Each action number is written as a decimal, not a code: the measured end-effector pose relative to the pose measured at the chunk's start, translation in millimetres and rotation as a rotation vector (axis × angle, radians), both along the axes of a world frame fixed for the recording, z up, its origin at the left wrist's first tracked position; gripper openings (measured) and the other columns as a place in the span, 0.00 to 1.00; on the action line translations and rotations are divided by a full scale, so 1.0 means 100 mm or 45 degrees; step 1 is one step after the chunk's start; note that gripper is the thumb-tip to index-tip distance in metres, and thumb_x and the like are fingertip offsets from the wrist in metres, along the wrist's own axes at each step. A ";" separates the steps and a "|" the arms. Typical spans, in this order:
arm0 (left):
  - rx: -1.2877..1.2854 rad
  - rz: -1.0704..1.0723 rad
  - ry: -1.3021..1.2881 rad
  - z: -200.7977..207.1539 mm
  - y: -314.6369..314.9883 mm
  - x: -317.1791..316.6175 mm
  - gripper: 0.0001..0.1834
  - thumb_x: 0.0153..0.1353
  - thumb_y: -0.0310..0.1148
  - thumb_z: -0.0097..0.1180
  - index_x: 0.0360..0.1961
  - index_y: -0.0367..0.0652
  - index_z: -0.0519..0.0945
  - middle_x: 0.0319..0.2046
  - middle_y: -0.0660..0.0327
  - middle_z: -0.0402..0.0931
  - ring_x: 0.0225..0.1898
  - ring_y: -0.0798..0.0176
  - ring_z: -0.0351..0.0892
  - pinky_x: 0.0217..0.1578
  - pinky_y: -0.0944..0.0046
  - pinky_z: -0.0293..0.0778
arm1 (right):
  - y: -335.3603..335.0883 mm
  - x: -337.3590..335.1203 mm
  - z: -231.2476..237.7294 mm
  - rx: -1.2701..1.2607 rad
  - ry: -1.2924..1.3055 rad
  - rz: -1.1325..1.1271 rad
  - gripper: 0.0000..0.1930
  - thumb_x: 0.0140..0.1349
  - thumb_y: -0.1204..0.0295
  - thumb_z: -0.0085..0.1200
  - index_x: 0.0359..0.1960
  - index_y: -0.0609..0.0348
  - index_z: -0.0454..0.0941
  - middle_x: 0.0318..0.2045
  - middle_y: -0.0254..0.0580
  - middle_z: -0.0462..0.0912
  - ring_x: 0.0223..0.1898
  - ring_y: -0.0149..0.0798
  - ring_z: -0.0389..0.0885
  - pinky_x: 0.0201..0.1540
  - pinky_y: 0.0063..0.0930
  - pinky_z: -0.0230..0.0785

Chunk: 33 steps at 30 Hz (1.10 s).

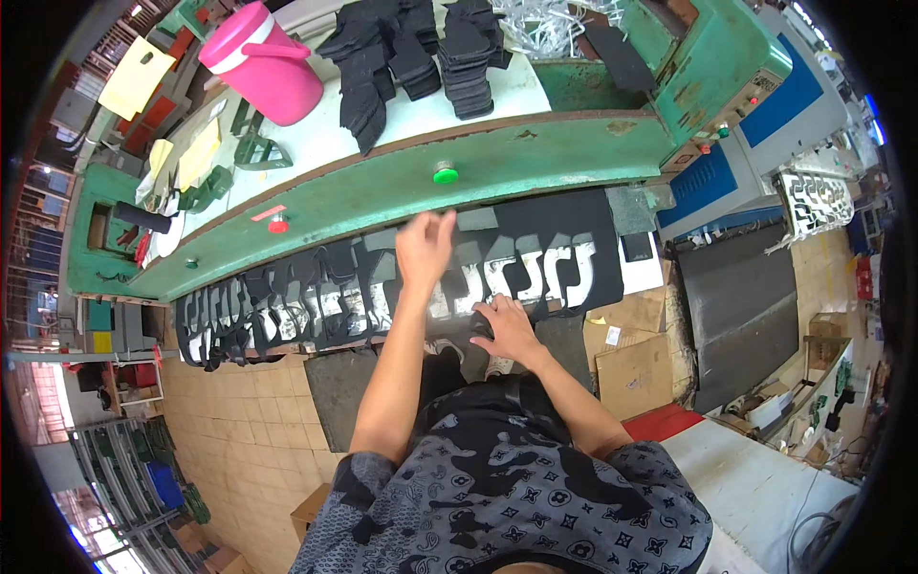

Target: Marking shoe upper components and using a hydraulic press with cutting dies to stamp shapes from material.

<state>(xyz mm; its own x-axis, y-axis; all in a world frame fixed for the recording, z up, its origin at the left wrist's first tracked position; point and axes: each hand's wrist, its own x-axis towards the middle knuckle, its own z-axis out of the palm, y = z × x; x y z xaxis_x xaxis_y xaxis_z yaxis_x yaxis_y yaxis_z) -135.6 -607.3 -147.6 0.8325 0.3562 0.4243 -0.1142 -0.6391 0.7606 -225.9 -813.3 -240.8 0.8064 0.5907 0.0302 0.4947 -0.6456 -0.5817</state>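
Observation:
A long black sheet (564,222) with rows of curved cut-outs lies along the front of the green machine (535,148). White shows through the cut-outs. My left hand (426,253) is raised over the middle of the sheet, just below a green button (446,173). Its fingers are curled together, and whatever may be between them is hidden. A blurred grey patch shows beside that hand. Nearer to me, my right hand (507,328) rests at the sheet's front edge, fingers spread, beside the white cut-outs (512,275).
Stacks of black cut pieces (466,67) and a pink jug (263,67) stand on the machine's top. A red button (277,224) is on its front at left. Flattened cardboard (633,373) lies at right, near a black panel (738,316). A white table (732,469) stands at lower right.

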 end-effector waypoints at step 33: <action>0.225 -0.129 0.606 -1.02 0.75 -1.62 0.30 0.62 0.49 0.70 0.56 0.37 0.81 0.47 0.41 0.85 0.52 0.38 0.83 0.56 0.43 0.76 | 0.24 0.03 -0.04 0.075 0.219 -0.091 0.34 0.55 0.54 0.77 0.56 0.56 0.72 0.30 0.42 0.85 0.39 0.50 0.84 0.52 0.46 0.73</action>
